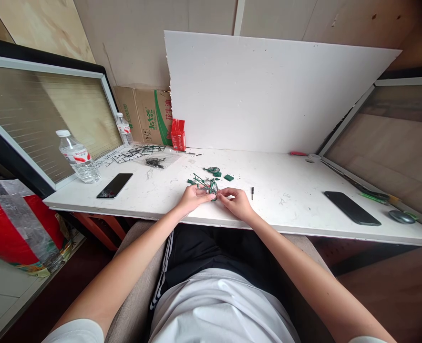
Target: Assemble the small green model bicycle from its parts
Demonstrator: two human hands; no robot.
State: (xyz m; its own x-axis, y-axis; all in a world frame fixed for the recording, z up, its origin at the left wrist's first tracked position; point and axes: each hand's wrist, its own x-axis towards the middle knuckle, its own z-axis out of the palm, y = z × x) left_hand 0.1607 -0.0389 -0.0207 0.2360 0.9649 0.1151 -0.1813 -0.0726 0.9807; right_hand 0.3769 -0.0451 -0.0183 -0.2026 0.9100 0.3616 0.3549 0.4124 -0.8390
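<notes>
A small green model bicycle (200,179), part-built with thin frame bars, is held low over the front of the white table. My left hand (195,198) grips it from the left, thumb and fingers closed around its near end. From the right, my right hand (236,202) pinches at the same end, its fingertips touching the model and close to my left thumb. Whether a tiny part sits between those right fingertips is hidden. Just beyond lie a loose green wheel-like part (211,169) and a flat green block (228,177). A small black screwdriver-like tool (252,192) lies right of my hands.
Left on the white table (153,200) are a phone (115,186), a water bottle (78,157), black part frames (135,153) and a plastic bag of parts (155,162). A red box (178,135) stands behind. Another phone (352,208) and a mouse (401,216) lie right.
</notes>
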